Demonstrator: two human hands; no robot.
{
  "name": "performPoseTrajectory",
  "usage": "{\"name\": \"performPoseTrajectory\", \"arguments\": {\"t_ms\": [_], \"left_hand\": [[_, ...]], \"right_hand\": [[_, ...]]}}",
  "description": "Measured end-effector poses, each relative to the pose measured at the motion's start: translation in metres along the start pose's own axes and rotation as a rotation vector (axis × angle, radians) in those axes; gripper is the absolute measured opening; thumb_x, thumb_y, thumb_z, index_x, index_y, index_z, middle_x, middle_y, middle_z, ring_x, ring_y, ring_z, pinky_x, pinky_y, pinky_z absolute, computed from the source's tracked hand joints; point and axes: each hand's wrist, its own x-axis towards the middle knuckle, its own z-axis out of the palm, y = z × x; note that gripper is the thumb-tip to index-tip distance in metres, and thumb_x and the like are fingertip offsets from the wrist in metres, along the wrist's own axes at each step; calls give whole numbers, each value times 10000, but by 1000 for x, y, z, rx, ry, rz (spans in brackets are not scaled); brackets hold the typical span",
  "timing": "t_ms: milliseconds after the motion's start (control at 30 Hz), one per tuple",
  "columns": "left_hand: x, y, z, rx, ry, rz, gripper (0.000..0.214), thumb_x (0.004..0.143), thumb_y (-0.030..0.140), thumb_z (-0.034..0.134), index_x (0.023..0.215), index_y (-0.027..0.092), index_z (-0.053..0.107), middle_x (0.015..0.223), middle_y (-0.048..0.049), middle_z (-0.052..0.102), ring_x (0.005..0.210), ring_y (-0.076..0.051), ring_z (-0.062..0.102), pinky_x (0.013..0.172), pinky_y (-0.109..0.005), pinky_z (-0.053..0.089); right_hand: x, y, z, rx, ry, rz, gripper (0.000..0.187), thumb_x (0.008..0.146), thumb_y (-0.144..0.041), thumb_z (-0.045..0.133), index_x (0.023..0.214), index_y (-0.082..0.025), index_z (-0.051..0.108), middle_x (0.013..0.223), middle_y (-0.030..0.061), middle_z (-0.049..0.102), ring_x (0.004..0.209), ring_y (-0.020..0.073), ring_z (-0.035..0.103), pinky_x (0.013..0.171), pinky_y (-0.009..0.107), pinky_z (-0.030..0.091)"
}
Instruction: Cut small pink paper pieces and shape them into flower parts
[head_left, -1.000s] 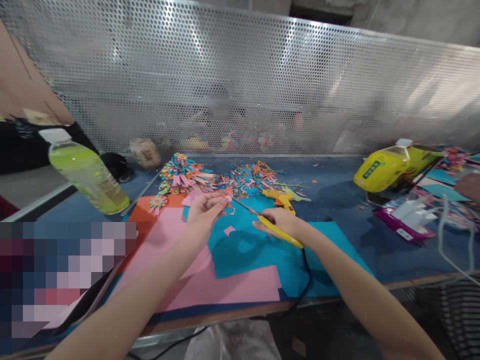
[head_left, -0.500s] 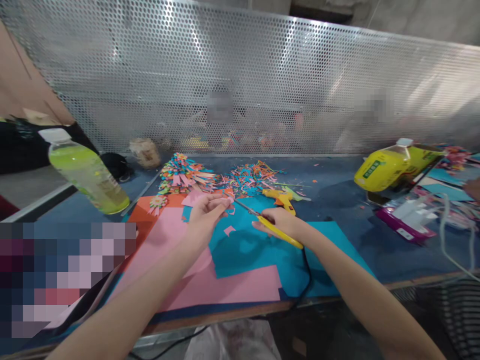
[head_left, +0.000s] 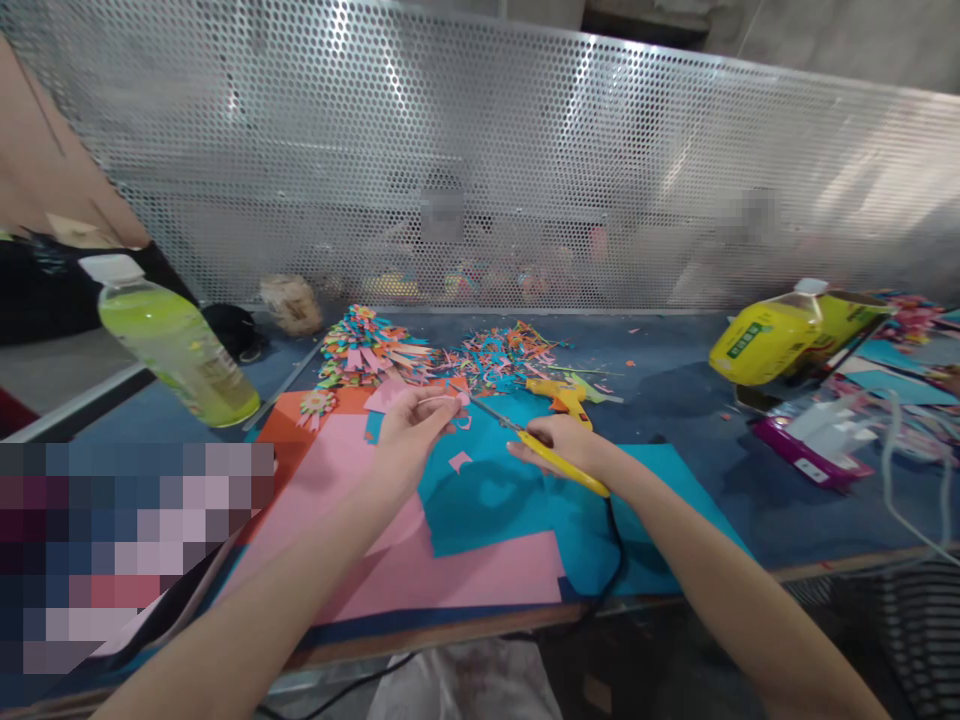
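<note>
My left hand (head_left: 415, 424) pinches a small piece of pink paper (head_left: 464, 398) between thumb and fingers. Yellow-handled scissors (head_left: 564, 467) are in my right hand (head_left: 568, 446), its fingers wrapped round the grips. The blades point left toward the pink piece, with a small gap between. Beneath the hands lie blue paper sheets (head_left: 487, 505) and pink paper sheets (head_left: 349, 570). A small pink scrap (head_left: 460, 461) rests on the blue. Left of my left hand, a paper rosette (head_left: 316, 404) lies on an orange sheet (head_left: 289, 408).
Behind the hands are a pile of looped paper strips (head_left: 367, 345), a heap of thin cuttings (head_left: 499, 355) and a yellow glue gun (head_left: 562, 395). A green drink bottle (head_left: 176, 345) stands left; a yellow bottle (head_left: 765, 340) and a purple power strip (head_left: 814, 455) are right. A perforated metal panel (head_left: 510, 130) closes the back.
The scissors have shifted very slightly right, away from the pink piece. My left hand keeps its pinch in nearly the same place.
</note>
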Motion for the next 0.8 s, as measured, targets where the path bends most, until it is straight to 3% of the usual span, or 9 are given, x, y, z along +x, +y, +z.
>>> {"name": "performPoseTrajectory", "arguments": {"t_ms": [467, 800], "left_hand": [[0, 0, 4, -60, 6, -40, 396, 508, 260, 762, 823, 126, 562, 679, -27, 655, 657, -127, 617, 544, -205, 421], [2, -1, 1, -49, 16, -21, 360, 540, 247, 745, 826, 127, 562, 702, -30, 652, 667, -119, 611, 540, -196, 430]], "right_hand": [[0, -2, -1, -6, -12, 41, 443, 682, -585, 489, 559, -159, 461, 467, -32, 412, 435, 76, 372, 409, 200, 259], [0, 2, -1, -23, -15, 58, 445, 678, -592, 486, 598, -155, 511, 455, -31, 410, 409, 73, 362, 388, 200, 223]]}}
